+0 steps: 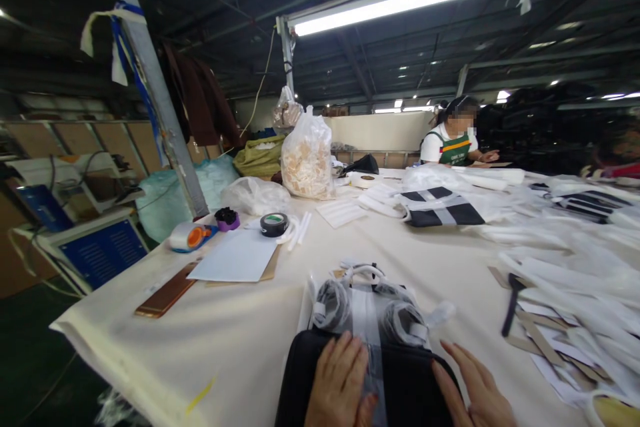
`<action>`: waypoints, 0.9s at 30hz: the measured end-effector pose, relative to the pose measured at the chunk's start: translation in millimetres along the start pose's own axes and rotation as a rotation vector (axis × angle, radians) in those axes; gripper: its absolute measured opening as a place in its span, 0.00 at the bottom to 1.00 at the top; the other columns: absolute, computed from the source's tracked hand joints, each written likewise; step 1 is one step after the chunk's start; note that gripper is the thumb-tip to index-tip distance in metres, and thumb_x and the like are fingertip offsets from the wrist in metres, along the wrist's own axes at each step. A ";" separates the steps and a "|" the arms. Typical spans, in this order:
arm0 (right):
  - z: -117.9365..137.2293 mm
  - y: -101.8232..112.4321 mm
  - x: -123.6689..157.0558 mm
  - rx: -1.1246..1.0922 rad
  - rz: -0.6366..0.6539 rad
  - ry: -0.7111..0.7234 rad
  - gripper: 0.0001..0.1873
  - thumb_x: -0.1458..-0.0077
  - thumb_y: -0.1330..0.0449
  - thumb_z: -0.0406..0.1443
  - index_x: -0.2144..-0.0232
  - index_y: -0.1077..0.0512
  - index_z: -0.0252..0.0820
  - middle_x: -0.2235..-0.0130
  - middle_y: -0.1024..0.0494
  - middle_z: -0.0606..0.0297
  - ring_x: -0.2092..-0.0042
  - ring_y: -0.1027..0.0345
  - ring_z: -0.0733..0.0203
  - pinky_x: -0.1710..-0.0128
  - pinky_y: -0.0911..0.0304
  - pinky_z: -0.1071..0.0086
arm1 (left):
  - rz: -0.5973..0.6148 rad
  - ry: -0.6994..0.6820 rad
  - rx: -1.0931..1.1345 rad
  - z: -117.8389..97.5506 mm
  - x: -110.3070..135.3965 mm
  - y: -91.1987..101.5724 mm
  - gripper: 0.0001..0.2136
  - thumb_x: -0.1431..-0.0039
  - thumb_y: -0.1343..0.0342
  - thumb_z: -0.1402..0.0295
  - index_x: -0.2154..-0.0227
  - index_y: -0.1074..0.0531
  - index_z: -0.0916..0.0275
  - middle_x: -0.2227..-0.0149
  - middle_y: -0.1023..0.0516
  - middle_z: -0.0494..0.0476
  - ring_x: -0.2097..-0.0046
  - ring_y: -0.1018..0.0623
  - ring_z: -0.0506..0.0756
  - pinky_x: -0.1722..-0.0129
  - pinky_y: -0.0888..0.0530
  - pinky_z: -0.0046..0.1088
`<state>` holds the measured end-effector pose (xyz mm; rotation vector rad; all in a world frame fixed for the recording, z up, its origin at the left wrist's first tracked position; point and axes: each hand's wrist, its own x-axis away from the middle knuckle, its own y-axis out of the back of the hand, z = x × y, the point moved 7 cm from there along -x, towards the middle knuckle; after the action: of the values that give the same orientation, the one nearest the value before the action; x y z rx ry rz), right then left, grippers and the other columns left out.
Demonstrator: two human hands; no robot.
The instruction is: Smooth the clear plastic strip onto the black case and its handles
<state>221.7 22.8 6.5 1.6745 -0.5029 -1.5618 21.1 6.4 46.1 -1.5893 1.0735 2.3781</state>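
Note:
A black bag [299, 373] lies on the table directly in front of me, running off the bottom edge of the view. My left hand [337, 383] rests on its top with the fingers stretched out side by side. At the bag's right edge is my right hand [475, 390], fingers spread, touching the side. A translucent strip [367, 320] runs down the middle of the bag. White wrapped handles [331, 303] lie in coils along the bag's far edge. Neither hand grips anything that I can see.
Left on the table are a brown phone-like slab [167, 290], white sheets [233, 257], a black tape roll [274, 224] and a tape dispenser [189, 237]. Paper scraps [555, 340] lie right, another wrapped black bag [443, 205] beyond. A co-worker [450, 137] is at the far side.

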 end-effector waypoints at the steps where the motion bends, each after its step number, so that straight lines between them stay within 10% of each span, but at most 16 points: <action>1: 2.1 2.8 -12.1 0.005 -0.001 -0.064 0.16 0.42 0.51 0.40 0.57 0.31 0.40 0.55 0.27 0.52 0.53 0.33 0.47 0.62 0.32 0.58 | 0.027 0.083 -0.016 11.0 -3.8 2.6 0.15 0.40 0.57 0.69 0.54 0.33 0.70 0.53 0.27 0.61 0.47 0.32 0.57 0.50 0.35 0.33; 8: 46.5 5.6 -70.2 0.009 0.099 -0.133 0.07 0.46 0.45 0.37 0.65 0.30 0.43 0.63 0.26 0.58 0.59 0.35 0.49 0.64 0.42 0.56 | 0.385 0.418 0.081 60.1 -18.1 -37.7 0.14 0.44 0.55 0.75 0.54 0.36 0.65 0.61 0.24 0.58 0.57 0.26 0.57 0.52 0.33 0.48; 17: 63.6 -2.8 -72.8 -0.111 -0.052 0.170 0.17 0.48 0.57 0.21 0.75 0.35 0.42 0.76 0.32 0.65 0.70 0.39 0.58 0.51 0.50 0.55 | 0.631 0.063 0.009 44.0 -30.7 -52.6 0.22 0.49 0.60 0.83 0.51 0.38 0.69 0.67 0.27 0.59 0.63 0.28 0.56 0.49 0.37 0.49; 27: 75.1 -9.9 -68.5 -0.133 0.038 0.243 0.12 0.47 0.54 0.24 0.74 0.37 0.43 0.74 0.35 0.66 0.70 0.42 0.59 0.50 0.53 0.57 | 0.746 0.054 0.075 38.2 -23.3 -65.3 0.18 0.38 0.60 0.65 0.50 0.39 0.72 0.65 0.27 0.61 0.63 0.28 0.57 0.49 0.38 0.52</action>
<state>135.9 59.3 48.1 1.7123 -0.2962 -1.3131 30.3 84.8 41.0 -1.3907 2.0264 2.6479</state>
